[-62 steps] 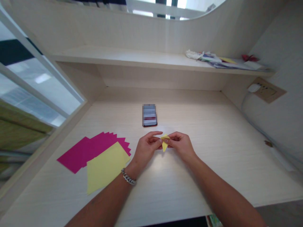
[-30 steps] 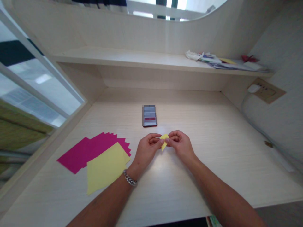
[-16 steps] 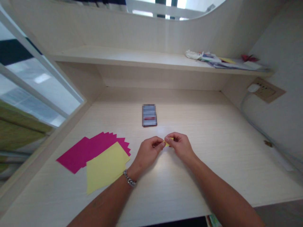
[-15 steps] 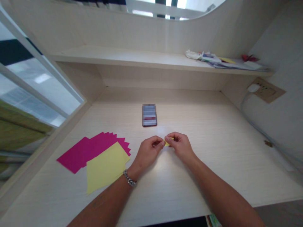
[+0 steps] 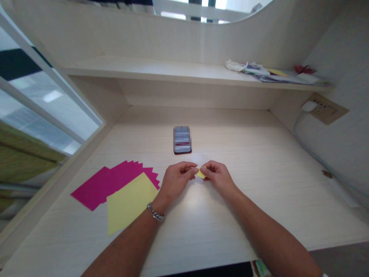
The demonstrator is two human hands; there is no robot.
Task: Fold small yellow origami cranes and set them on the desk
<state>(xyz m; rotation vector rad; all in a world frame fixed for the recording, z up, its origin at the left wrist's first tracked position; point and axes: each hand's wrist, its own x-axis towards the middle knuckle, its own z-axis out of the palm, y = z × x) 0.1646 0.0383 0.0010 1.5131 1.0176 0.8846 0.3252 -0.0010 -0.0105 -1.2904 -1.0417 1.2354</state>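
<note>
I'm at a pale wood-grain desk [image 5: 259, 146], shelf [image 5: 144, 69] across 12 o'clock, curved opening [image 5: 230, 11] above it, bright light behind. Greyish wall [image 5: 343, 65] at 2 o'clock: beige socket plate [image 5: 328, 111], white plug [image 5: 309, 106] in, cable [image 5: 308, 152] trailing down. Pale bars [image 5: 40, 105] at 10 o'clock, yellow-green cloth [image 5: 25, 157] at 9 (blurry). Soft glare on the desktop.

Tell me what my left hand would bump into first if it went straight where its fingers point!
Beyond the small yellow paper in its fingers, your left hand would probably meet your right hand first, though depth is hard to judge.
</note>
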